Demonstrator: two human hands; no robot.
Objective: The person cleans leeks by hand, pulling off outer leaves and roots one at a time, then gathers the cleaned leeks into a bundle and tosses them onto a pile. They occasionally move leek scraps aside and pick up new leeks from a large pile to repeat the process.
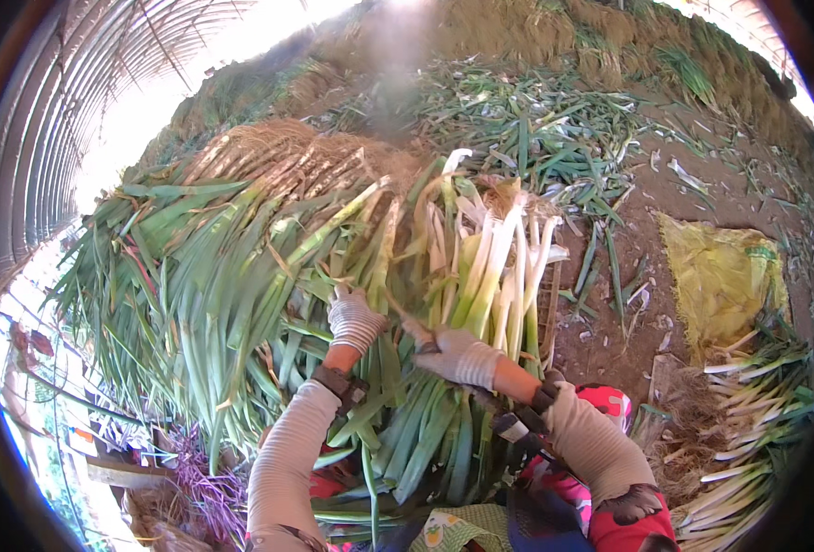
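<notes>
Both gloved hands among the leeks

A broad heap of leeks point(204, 258) lies across the middle and left of the scene, with their brown roots point(264, 138) on the far side and their long green leaves trailing toward the near left. The left grip point(356, 322), in a pale striped glove, is at the near edge of the heap, its fingers bent down against the leaves; whether they are grasping one or only resting on it, I cannot tell. The right grip point(462, 357), also gloved, is just to the right and slightly nearer, with its fingers curled in. A thin brownish strip point(402, 313) reaches from its fingertips toward the far left, but blur there hides whether it is held.

Just beyond the right grip, at the right end of the heap, is a group of pale-stemmed leeks point(508, 267), their white ends pointing far and their green leaves running near, under the right forearm. Dark bands point(342, 386) circle both wrists, below ribbed pale sleeves point(292, 460).

To the right, a yellow sack point(715, 276) lies on the brown ground point(646, 198), and a row of white-stemmed leeks point(747, 432) is laid out nearer than it. Loose green leaves point(554, 138) are scattered on the far right. Purple strands point(209, 492) sit at the near left, and curved ribs point(29, 156) arch along the far left.
</notes>
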